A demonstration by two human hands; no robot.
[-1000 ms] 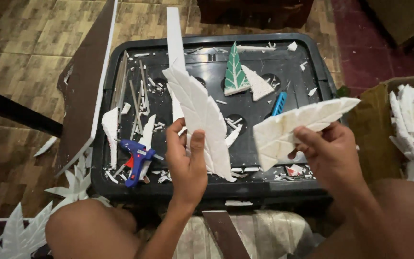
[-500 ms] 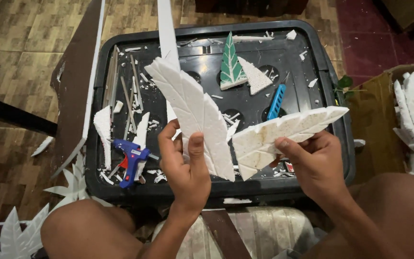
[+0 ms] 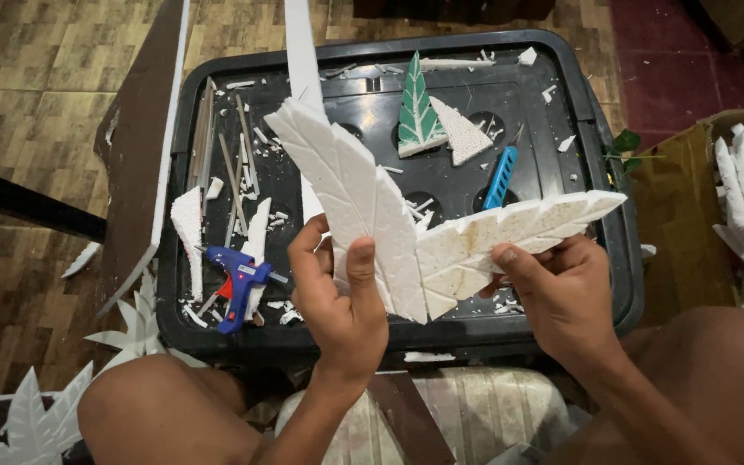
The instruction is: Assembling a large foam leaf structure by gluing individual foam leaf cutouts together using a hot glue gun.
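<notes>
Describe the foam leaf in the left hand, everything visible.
The white foam leaf looks like rigid polystyrene, cut long with a serrated, feather-like edge and scored with a centre line and slanted veins. It is held up over the black tray, tip pointing up and left. The left hand grips its lower part, thumb on the front. Its lower right edge meets the second foam leaf held by the right hand.

The scene is lit evenly and rather warmly from above. Soft glare is seen on the black tray point(image 3: 596, 129) at the upper right. Shadows are faint. Sharp focus is held at centre; slight stretching is noticed toward the frame edges.
</notes>
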